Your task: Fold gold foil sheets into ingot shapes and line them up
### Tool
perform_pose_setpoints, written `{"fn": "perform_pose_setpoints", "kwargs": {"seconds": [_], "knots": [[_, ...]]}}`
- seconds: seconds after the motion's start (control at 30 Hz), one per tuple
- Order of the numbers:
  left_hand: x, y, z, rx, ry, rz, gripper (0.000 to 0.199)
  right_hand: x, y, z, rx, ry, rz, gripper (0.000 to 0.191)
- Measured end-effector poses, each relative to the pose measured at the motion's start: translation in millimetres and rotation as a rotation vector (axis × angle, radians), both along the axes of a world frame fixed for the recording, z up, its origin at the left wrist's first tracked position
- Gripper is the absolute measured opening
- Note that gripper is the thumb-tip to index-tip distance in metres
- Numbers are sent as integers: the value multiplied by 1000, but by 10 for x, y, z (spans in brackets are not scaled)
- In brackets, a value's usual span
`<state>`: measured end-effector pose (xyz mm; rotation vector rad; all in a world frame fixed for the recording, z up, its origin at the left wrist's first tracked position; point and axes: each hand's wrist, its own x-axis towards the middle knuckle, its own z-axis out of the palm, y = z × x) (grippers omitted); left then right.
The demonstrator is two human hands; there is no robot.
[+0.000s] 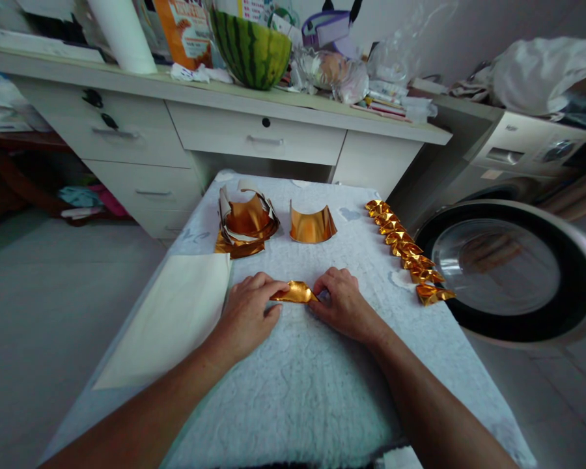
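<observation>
A small folded piece of gold foil paper (297, 292) lies in front of me on the cloth-covered table (293, 384). My left hand (252, 307) pinches its left end, the fingers reaching over the top. On its right end the thumb and fingers of my right hand (342, 303) are closed. Behind my hands a curved sheet of gold foil paper (313, 226) stands on the cloth. Left of that sits a stack of curled gold sheets (247, 218). Along the table's right edge runs a row of folded gold foil pieces (404, 249). Cream paper (168, 319) lies beside my left forearm.
A white desk with drawers (273, 142) borders the table's far side. On it are a cut watermelon (251, 49), an orange packet (183, 32) and plastic bags. At right, the open round door of a washing machine (508, 267) stands close to the table edge.
</observation>
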<state>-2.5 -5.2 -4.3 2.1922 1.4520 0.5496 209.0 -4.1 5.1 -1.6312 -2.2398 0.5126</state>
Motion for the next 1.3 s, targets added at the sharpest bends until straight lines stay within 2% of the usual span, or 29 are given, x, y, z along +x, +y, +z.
{"fn": "perform_pose_setpoints", "kwargs": {"seconds": [0.37,0.57,0.83,1.03,1.3], "knots": [[-8,20,-66,20,-66,-19,30,-37,-2,5,13,148,42,9],[12,22,-61,41,-46,-5,28,-43,-22,12,-4,280,109,27],[12,-7,-12,39,-63,-44,22,-35,-43,39,-18,366,159,19],[10,-7,-1,38,-63,-58,17,-43,-52,30,-39,382,114,21],[19,-13,-10,53,-80,-42,23,-56,-62,0,-33,465,76,25]]}}
